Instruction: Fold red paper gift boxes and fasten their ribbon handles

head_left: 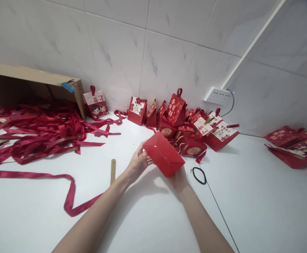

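A red gift box [164, 153] is held tilted above the white table, its plain folded bottom turned toward me. My left hand [138, 161] grips the box at its left side, fingers bent against it. My right hand [179, 178] supports it from below on the right; its fingers are mostly hidden behind the box. Just beyond stands a cluster of finished red boxes, among them a tall one with a loop handle [176, 109] and a box with white panels [220, 131]. A gold strap [113, 171] lies near my left forearm.
Left, an open cardboard box [32, 75] spills a heap of red ribbons [42, 131]. One long ribbon [70, 196] trails toward my left arm. A black cord loop [199, 175] lies at the right. Flat red packages [295, 144] sit far right, and a power strip [218, 96] rests against the tiled wall.
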`<state>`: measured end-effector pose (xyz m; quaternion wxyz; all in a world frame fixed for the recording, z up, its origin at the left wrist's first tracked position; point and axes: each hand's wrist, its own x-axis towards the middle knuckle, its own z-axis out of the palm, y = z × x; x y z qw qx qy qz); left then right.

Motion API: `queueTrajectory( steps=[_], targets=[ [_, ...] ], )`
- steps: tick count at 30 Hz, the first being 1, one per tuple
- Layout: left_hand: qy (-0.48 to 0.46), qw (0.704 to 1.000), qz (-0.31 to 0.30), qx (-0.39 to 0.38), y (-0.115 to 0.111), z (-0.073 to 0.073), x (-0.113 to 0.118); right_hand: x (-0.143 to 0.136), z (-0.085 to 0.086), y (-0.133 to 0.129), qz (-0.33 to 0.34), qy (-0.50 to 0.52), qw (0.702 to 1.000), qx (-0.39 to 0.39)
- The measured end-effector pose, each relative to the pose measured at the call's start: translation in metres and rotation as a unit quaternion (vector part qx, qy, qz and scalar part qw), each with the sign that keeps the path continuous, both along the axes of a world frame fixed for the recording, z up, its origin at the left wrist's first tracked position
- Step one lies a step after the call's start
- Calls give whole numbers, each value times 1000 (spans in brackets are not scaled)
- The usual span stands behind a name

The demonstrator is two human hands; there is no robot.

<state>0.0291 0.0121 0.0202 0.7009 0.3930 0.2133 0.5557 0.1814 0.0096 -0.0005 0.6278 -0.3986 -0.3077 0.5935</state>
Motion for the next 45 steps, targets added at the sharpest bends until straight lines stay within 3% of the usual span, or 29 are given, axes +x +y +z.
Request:
queueTrajectory(
  steps=[2, 5, 9, 14, 17, 20, 22, 25, 28, 30, 33, 35, 40, 45],
  targets=[
    [18, 999, 38, -17, 1, -1, 2, -2, 4, -3, -78, -36, 996, -10],
    [86, 990, 82, -71, 5, -8, 7, -1, 8, -8, -168, -120, 977, 54],
    [98, 986, 93, -100, 9, -28, 16, 0, 4, -9, -146, -175, 963, 146],
    [170, 969, 175, -33, 13, -46, 17, -3, 1, -7, -83, -214, 964, 133],
    [206, 970, 123, -32, 18, -44, 13, 6, 9, -30, -118, -280, 941, 146],
    [244, 968, 49, -16, 23, -37, 13, 29, 15, -83, -189, -376, 887, 189],
    [289, 957, 33, -2, 23, -31, 14, 52, 14, -131, -230, -421, 857, 190],
    [395, 917, 45, 17, 20, -21, 17, 91, 7, -206, -298, -448, 830, 147],
    [488, 870, 38, 49, 13, -12, 20, 131, 3, -270, -413, -472, 776, 63],
    [533, 842, 36, 73, 9, -9, 21, 155, 6, -303, -512, -492, 704, -13],
    [583, 802, 39, 126, 3, -7, 23, 188, 21, -336, -637, -514, 563, -119],
    [599, 784, 35, 159, 2, -8, 23, 209, 35, -347, -660, -511, 525, -165],
    [610, 772, 32, 177, 4, -12, 22, 247, 57, -335, -657, -518, 487, -251],
    [613, 769, 28, 178, 4, -13, 19, 260, 58, -299, -639, -531, 507, -231]
  ],
)
